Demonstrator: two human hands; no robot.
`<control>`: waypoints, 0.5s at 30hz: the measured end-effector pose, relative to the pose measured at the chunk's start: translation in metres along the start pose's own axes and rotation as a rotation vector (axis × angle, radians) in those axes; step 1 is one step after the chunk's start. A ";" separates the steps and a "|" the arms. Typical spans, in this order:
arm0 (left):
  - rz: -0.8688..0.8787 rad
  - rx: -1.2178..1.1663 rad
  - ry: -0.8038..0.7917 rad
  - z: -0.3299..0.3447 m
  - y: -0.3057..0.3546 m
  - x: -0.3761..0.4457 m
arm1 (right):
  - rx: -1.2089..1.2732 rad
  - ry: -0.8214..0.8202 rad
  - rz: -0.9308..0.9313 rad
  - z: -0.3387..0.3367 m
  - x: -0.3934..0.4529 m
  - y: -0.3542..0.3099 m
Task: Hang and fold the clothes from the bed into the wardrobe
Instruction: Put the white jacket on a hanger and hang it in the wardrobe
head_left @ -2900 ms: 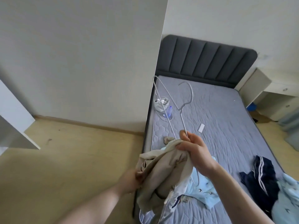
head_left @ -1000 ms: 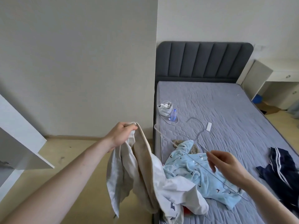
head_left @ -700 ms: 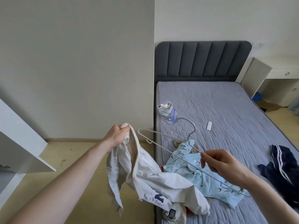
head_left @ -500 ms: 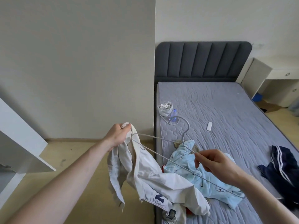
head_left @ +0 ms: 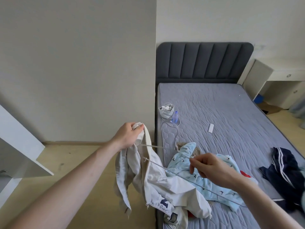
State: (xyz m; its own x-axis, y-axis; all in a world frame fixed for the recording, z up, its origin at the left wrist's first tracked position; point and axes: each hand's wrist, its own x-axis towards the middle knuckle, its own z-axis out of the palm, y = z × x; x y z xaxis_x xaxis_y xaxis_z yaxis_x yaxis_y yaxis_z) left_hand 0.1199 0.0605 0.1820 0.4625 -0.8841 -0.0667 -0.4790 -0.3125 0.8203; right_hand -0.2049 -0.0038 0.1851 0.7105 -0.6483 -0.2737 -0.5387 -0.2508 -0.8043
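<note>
Hanger [head_left: 179,174] long axis diagonal; tip (left end) inside jacket [head_left: 153,176]

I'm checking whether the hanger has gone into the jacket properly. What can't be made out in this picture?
All in the head view:
- The thin grey wire hanger: its far end vanishes inside the cream zip-up jacket gripped by the left hand.
- Its hook: hidden around the right hand.
- The red item: mostly buried under the pale blue fleece garment.
- The jacket's navy lettering: creased, unreadable.
- The white wardrobe: cut by the left edge.
</note>
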 end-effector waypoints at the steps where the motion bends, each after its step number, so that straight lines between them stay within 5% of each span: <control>1: 0.026 -0.010 -0.012 0.003 0.005 -0.002 | -0.015 -0.010 0.007 0.011 0.003 0.004; 8: 0.236 -0.070 -0.079 0.008 0.040 -0.028 | 0.113 0.241 -0.065 0.068 0.018 0.023; 15: 0.429 0.322 -0.302 0.018 0.037 -0.068 | 0.304 0.460 -0.077 0.094 0.021 0.032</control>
State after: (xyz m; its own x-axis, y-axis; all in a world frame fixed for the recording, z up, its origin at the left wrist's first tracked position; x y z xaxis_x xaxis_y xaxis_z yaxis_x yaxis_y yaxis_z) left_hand 0.0572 0.1029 0.2072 -0.0304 -0.9989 0.0348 -0.7984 0.0452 0.6004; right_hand -0.1646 0.0424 0.1041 0.4345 -0.9006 -0.0047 -0.2897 -0.1348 -0.9476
